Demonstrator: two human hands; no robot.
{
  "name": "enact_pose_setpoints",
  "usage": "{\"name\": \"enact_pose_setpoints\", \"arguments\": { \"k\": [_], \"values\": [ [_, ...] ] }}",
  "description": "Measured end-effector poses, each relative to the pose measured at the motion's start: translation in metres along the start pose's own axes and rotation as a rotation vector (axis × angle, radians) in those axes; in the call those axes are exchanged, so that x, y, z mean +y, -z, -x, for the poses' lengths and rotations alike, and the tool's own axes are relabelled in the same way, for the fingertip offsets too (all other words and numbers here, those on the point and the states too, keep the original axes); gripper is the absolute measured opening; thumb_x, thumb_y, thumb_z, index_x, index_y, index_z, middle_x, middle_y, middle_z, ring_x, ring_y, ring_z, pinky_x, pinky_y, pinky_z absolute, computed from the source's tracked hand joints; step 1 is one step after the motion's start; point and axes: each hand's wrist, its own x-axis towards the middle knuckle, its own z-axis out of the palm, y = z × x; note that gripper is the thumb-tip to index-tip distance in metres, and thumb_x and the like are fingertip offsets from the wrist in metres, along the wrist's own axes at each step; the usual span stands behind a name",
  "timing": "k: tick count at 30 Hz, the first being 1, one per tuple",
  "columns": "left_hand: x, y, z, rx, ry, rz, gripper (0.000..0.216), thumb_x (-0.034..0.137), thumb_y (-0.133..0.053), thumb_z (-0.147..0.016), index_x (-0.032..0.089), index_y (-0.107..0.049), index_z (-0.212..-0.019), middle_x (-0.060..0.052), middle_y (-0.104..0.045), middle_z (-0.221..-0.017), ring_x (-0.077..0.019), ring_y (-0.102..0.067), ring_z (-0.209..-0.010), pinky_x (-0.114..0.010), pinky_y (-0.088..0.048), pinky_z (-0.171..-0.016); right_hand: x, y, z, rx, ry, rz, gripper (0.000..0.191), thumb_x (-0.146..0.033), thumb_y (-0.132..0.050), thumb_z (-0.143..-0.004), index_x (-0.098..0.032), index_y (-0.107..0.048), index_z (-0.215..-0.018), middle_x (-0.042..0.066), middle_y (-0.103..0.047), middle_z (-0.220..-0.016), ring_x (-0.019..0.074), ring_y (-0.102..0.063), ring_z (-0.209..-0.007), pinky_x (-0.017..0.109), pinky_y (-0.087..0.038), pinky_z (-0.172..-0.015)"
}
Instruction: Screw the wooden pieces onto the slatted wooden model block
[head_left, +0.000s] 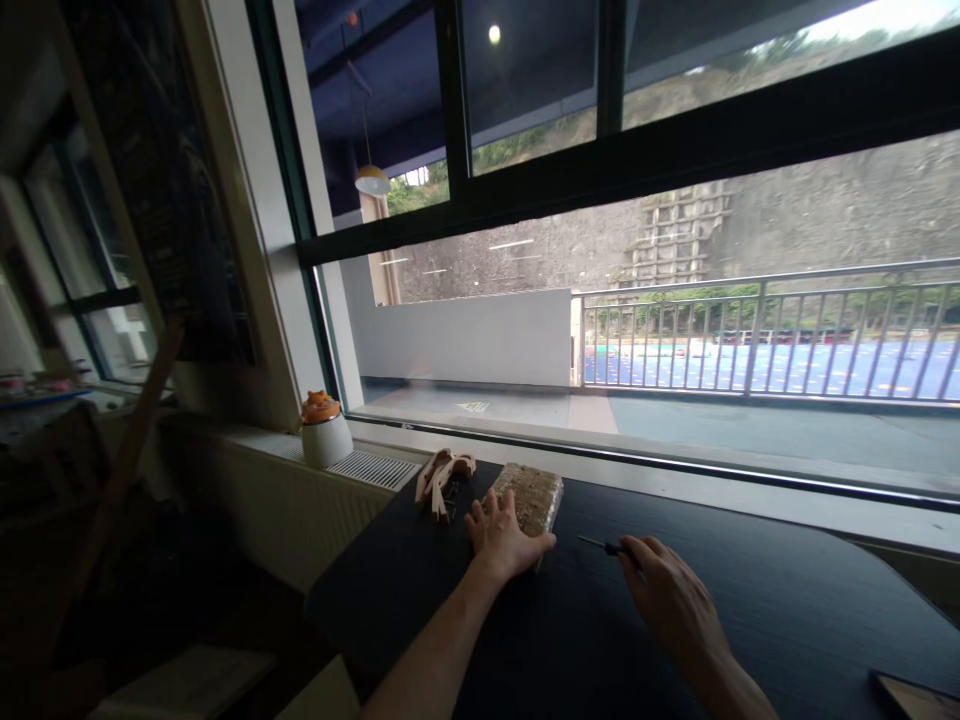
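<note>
My left hand [501,537] lies flat with fingers spread on the dark table [787,610], its fingertips resting on the near edge of a speckled brown block [534,494]. My right hand [667,592] is closed round the handle of a thin dark tool [600,545], whose tip points left toward the block. A small pile of light wooden pieces [444,478] lies just left of the block, beyond my left hand.
A white pot with an orange lid [325,430] stands on the window sill above a radiator grille [367,468]. A large window runs behind the table. A flat dark object [915,695] sits at the table's near right corner.
</note>
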Motion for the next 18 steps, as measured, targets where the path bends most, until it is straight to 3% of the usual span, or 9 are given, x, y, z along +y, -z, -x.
{"name": "enact_pose_setpoints", "arguments": {
  "k": [10,18],
  "values": [
    [-0.011,0.006,0.058,0.018,-0.143,0.098,0.107,0.074,-0.060,-0.046,0.028,-0.036,-0.139,-0.006,-0.028,-0.147,-0.0400,-0.022,-0.131,-0.049,-0.014,-0.108,0.020,0.004,0.002,-0.028,-0.038,-0.148,0.034,-0.034,-0.037,-0.089,-0.020,-0.065,-0.104,0.007,-0.067,-0.102,0.0217,-0.063,-0.089,0.032,-0.046,-0.073],
    [-0.018,0.015,0.075,0.102,-0.154,0.161,0.101,0.068,-0.062,-0.048,0.027,-0.040,-0.137,-0.004,-0.026,-0.149,-0.0385,-0.014,-0.135,-0.044,-0.010,-0.110,0.016,0.007,0.000,0.038,-0.152,-0.243,0.036,-0.042,-0.039,-0.086,-0.023,-0.064,-0.103,0.005,-0.068,-0.105,0.0220,-0.066,-0.083,0.032,-0.048,-0.066]
  ]
}}
